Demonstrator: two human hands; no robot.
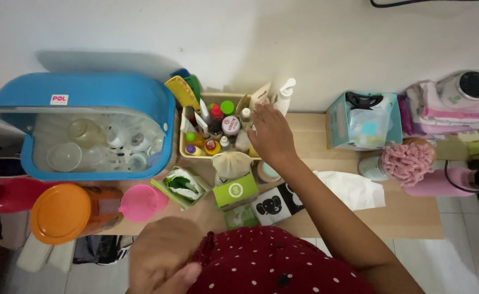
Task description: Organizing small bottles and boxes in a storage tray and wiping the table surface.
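Note:
My right hand (272, 133) reaches forward over the right end of a pale yellow tray (184, 149) packed with several small bottles and tubes (217, 128). Its fingers are stretched out and rest near a white bottle at the tray's right side; nothing shows in its grip. A white pump bottle (285, 93) stands just beyond the fingertips against the wall. My left hand (160, 258) is curled close to my chest at the bottom of the view, above my red dotted top, with nothing visible in it.
A blue-lidded clear box (87, 98) of baby-bottle parts stands on the left. In front of it are an orange-lidded jar (60, 213) and a pink cup (140, 202). Small green boxes (235, 190), a black-and-white card (274, 204) and a white tissue (353, 188) lie near me. A teal tissue box (337, 122) and folded cloths (440, 111) sit on the right.

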